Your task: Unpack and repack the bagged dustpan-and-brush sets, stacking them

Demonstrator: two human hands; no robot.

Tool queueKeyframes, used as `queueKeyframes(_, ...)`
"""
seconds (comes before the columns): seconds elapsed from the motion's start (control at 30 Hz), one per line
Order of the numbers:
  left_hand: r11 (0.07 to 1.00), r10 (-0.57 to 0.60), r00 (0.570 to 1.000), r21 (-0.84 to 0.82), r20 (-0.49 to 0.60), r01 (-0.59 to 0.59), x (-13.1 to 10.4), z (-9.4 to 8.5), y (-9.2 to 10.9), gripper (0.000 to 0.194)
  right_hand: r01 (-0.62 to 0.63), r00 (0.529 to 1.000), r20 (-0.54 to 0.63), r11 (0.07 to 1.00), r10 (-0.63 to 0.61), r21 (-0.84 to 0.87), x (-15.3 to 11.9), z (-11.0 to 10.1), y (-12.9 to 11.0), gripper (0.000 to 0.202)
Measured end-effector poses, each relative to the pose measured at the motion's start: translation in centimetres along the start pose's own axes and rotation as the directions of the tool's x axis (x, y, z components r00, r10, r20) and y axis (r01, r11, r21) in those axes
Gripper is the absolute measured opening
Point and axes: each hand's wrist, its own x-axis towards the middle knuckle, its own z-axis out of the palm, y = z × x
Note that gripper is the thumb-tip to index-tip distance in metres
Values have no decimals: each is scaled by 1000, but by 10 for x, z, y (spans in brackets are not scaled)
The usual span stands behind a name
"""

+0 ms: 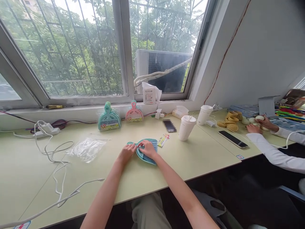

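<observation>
A teal dustpan with a blue-bristled brush (pixel 153 144) lies flat on the pale green table (pixel 133 183). My left hand (pixel 128 152) has its fingers closed round the handle end. Over the brush's top, near where it meets the handle, my right hand (pixel 147 149) presses with bent fingers. A yellow-green label card (pixel 163 140) lies just right of the bristles. Behind, against the wall, stand a stack of teal dustpan sets (pixel 109 119) and a pink set (pixel 134 113), both with labels. Crumpled clear plastic bags (pixel 86 149) are left of my hands.
White cables (pixel 62 165) and a power strip (pixel 47 132) lie left. A phone (pixel 169 126), two white cups (pixel 187 128) (pixel 205 115) and a black phone (pixel 233 139) are to the right. Another person's hands (pixel 254 128) handle round pale objects at far right.
</observation>
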Motion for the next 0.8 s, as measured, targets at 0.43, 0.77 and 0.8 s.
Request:
queueKeyframes(0.43,335,-421,905,-917,61,217,16,-33,59,59,-58,853,-499,978,154,203,-8,-18,-35,30)
queueKeyframes(0.77,-232,-701,609,-926,371,297,16,-10,-3,46,-460,732,-552,887,400,32,5,-26,21,46)
queueKeyframes(0.8,-288,-757,529,-922,385,258,14,-8,-11,38,-533,763,-454,845,459,-43,5,-25,30,49)
